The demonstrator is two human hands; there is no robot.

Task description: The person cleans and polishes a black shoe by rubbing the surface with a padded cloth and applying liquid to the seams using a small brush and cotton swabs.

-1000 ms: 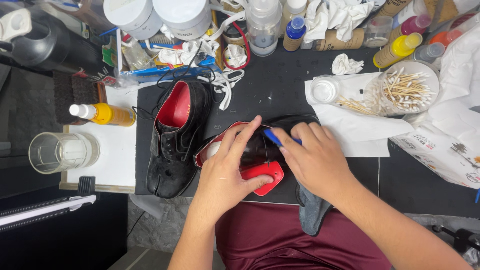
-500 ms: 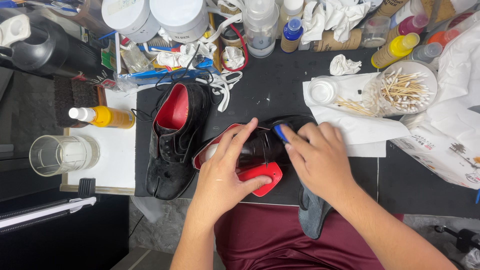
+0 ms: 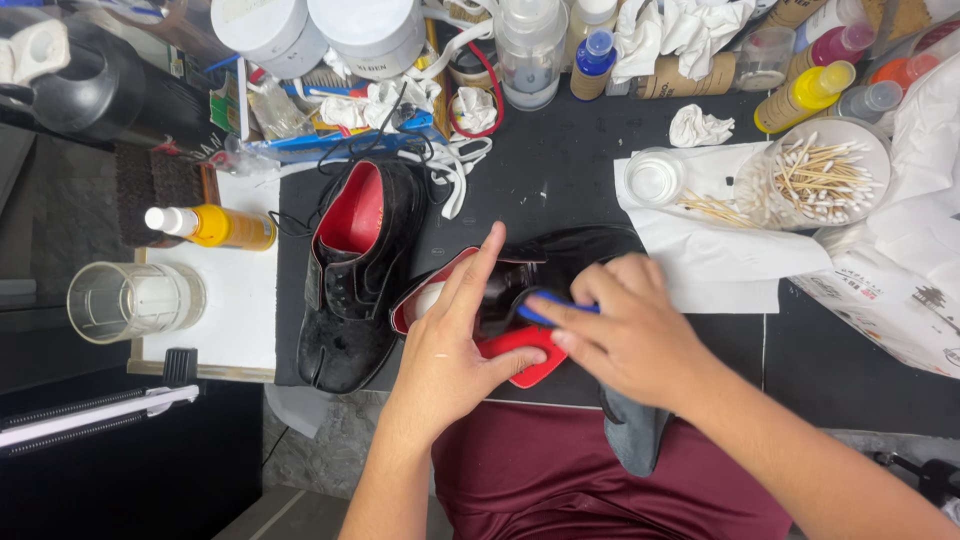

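Both hands (image 3: pixel 450 350) (image 3: pixel 625 335) crowding held shoe (image 3: pixel 560 255) at near centre. Second shoe (image 3: pixel 355 270) blocking left. Bottles (image 3: pixel 530 50) lining far edge. Cotton-swab dish (image 3: pixel 830 170) sitting right. Bare black mat (image 3: pixel 550 170) lying open between.

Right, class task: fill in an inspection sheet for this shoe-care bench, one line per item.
Surface: black mat, white board at its left.
Job's things: black shoe with red sole; second black shoe beside it, red lining; blue-handled tool.
Clutter: cotton swab dish, yellow bottle, glass, white tubs.
Hands: left hand steadies the shoe; right hand pinches the tool.
Cables: white laces.
Surroundings: maroon lap, grey cloth.
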